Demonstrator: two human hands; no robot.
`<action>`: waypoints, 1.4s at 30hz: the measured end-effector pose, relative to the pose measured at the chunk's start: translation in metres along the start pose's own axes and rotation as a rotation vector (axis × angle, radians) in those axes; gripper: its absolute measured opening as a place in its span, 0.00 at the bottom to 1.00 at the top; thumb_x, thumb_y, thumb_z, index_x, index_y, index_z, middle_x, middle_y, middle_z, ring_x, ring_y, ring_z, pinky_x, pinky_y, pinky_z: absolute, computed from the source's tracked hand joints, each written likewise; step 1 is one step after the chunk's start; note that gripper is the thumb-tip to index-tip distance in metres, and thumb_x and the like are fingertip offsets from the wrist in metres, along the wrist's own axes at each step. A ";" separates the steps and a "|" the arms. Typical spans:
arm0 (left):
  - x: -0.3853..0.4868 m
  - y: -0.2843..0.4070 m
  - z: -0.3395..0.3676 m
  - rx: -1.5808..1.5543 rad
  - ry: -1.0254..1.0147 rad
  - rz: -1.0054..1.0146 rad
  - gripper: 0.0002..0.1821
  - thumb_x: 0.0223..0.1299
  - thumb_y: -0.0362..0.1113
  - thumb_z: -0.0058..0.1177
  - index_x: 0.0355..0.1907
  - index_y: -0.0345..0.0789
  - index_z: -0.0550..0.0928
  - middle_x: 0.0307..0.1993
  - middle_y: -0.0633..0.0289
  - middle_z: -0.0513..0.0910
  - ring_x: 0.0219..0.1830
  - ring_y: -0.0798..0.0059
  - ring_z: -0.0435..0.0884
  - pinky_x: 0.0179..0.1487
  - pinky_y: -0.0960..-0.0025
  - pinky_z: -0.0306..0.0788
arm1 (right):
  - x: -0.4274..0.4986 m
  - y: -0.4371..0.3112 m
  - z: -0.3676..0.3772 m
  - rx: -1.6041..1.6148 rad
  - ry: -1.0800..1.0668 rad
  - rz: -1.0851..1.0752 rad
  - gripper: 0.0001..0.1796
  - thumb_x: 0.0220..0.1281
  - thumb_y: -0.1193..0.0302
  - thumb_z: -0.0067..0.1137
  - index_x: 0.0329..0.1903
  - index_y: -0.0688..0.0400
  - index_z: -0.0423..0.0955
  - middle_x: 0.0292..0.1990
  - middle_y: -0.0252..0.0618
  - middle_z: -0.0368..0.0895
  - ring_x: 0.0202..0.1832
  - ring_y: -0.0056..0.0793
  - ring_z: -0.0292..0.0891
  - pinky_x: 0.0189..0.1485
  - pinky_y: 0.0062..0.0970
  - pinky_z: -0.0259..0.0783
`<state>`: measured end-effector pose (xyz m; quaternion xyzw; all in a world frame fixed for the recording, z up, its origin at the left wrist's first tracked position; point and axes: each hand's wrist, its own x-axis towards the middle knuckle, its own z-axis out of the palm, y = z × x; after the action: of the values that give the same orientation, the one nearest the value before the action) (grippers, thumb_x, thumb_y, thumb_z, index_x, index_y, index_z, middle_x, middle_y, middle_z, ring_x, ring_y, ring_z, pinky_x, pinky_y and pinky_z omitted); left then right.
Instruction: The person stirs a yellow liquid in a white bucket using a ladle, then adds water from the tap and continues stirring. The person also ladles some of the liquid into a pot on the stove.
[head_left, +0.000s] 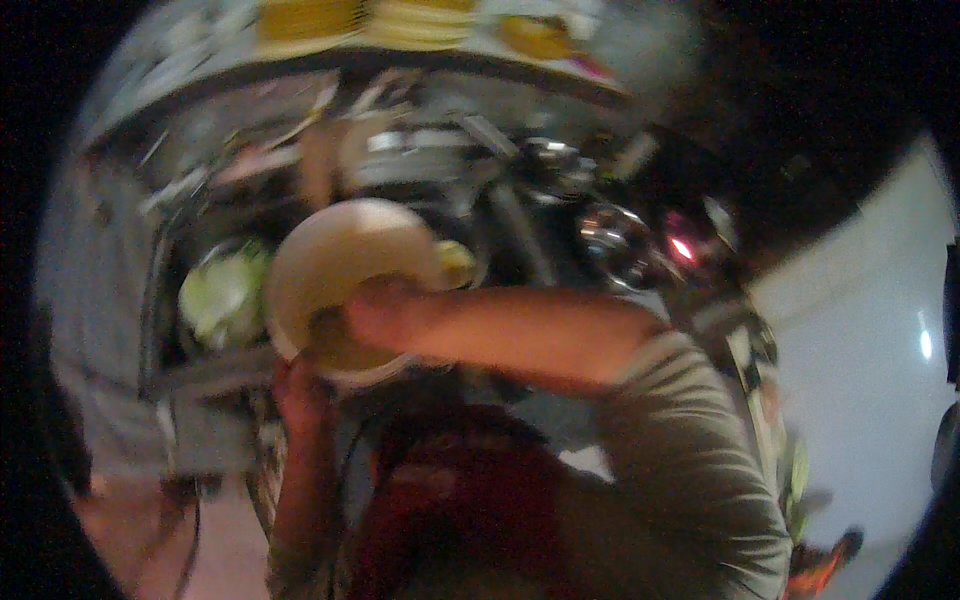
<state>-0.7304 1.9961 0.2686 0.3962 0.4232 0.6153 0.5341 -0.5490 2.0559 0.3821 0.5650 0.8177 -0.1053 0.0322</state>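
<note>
A large pale round bowl (337, 232) is in front of me, its open side facing up towards the camera. My left hand (304, 394) grips its near-left rim. From the right, my right hand (386, 315) reaches inside the bowl, fingers low against a yellowish-brown area near the bottom. Blur hides whether those fingers hold anything. Just left of the bowl lies a pale green vegetable (225, 296), which looks like cabbage or lettuce. Something yellow (455, 262) shows past the bowl's right rim, in what seems a small container.
Shiny metal bowls or pots (616, 244) stand to the right, near a pinkish-red item (681, 244). Across the back runs a shelf edge (420, 54) with yellow stacked goods (420, 22) above it. A large white surface (855, 360) is at far right. Much is blurred.
</note>
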 end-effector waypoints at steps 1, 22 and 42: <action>-0.003 0.002 -0.003 0.017 -0.082 0.019 0.23 0.60 0.40 0.52 0.56 0.32 0.74 0.50 0.58 0.78 0.51 0.64 0.75 0.53 0.60 0.70 | -0.006 0.010 0.008 -0.089 0.232 -0.264 0.13 0.49 0.65 0.56 0.32 0.59 0.85 0.29 0.51 0.83 0.35 0.49 0.83 0.35 0.47 0.79; -0.089 0.043 0.258 -0.120 -0.474 -0.432 0.24 0.54 0.33 0.51 0.55 0.28 0.73 0.50 0.53 0.78 0.53 0.61 0.77 0.58 0.59 0.71 | -0.305 0.180 -0.064 0.007 -0.001 0.179 0.09 0.47 0.71 0.57 0.29 0.62 0.83 0.32 0.48 0.83 0.37 0.45 0.81 0.37 0.42 0.78; -0.365 -0.122 0.754 0.013 -1.115 -0.220 0.19 0.54 0.34 0.50 0.47 0.27 0.80 0.43 0.52 0.83 0.45 0.61 0.82 0.53 0.60 0.74 | -0.789 0.493 -0.099 0.106 -0.385 0.705 0.08 0.44 0.75 0.59 0.29 0.61 0.84 0.32 0.54 0.84 0.35 0.51 0.83 0.40 0.42 0.79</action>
<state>0.0599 1.7163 0.3879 0.6181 0.1198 0.2512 0.7352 0.1998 1.5205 0.5471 0.7816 0.5463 -0.2338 0.1895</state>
